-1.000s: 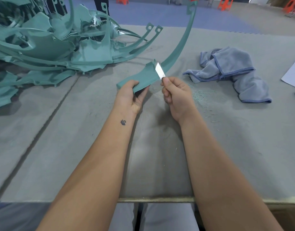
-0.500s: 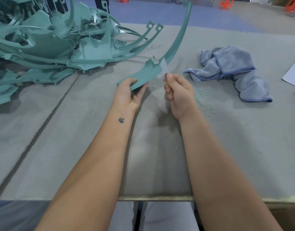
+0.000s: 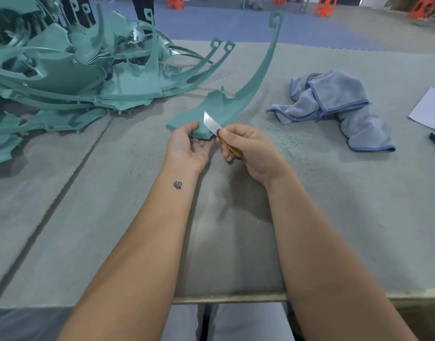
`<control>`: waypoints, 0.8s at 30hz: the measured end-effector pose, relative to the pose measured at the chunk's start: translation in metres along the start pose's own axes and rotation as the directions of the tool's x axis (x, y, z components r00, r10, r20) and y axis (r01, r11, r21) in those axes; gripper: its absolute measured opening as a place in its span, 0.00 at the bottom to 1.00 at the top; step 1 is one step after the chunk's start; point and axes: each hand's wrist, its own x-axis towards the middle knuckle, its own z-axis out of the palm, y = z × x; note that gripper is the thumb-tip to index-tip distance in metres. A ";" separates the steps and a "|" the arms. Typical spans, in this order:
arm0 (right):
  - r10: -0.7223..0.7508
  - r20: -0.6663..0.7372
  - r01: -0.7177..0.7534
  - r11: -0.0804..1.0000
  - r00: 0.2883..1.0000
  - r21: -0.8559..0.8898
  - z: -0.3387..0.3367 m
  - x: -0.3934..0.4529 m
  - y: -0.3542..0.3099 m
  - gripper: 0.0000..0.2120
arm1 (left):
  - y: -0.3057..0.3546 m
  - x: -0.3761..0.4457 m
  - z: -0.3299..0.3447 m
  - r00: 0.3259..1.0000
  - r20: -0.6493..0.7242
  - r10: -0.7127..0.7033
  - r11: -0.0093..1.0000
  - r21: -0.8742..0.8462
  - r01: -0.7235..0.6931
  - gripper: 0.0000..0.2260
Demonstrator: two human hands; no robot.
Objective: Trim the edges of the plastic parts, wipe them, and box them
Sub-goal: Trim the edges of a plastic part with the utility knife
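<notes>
My left hand [image 3: 190, 141] is palm-up, fingers curled under the wide end of the teal plastic part [image 3: 219, 110], thumb on top, so that end is pinched. My right hand [image 3: 246, 148] is closed around the knife [image 3: 212, 124]: thumb and forefinger clamp it at the base of the bare blade, the yellowish handle runs back into the palm. The blade lies against the part's near edge, just right of my left fingertips.

The part sits between my hands at its wide end and sweeps up and away past my right hand as a long thin arc ending in a small eyelet. Only the wide end is supported, the rest hangs free.

My read on handling: light, thin moulded plastic. The wide flat section looks fairly stiff, while the long arm will likely flex and whip if I twist it. Best hold is where I have it, on the wide flat section close to the cut, so the edge doesn't chatter under the blade. The surface looks smooth and may slip, so I want a firm pinch. The ragged flash on the far edge looks sharp-ish. With the blade this close to my left fingers, I should cut away from them.

Pile of untrimmed parts [image 3: 64, 70] is beyond my left hand, the blue cloth [image 3: 334, 102] beyond my right with teal shavings [image 3: 290, 141] between it and that hand. No box in view.
</notes>
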 end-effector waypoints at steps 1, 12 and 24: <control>0.001 0.011 -0.001 1.000 1.000 -0.002 0.000 0.000 -0.001 0.09 | 0.000 -0.001 0.000 1.000 0.010 -0.013 1.000 -0.017 0.013 0.15; -0.013 0.006 0.013 0.999 1.000 -0.029 0.000 0.003 0.004 0.10 | 0.002 -0.007 0.008 0.992 0.055 -0.116 0.988 -0.097 0.121 0.09; -0.016 -0.241 0.054 0.986 0.971 0.155 -0.006 0.005 0.004 0.12 | 0.006 -0.009 0.004 0.995 0.035 -0.096 0.993 -0.058 0.098 0.18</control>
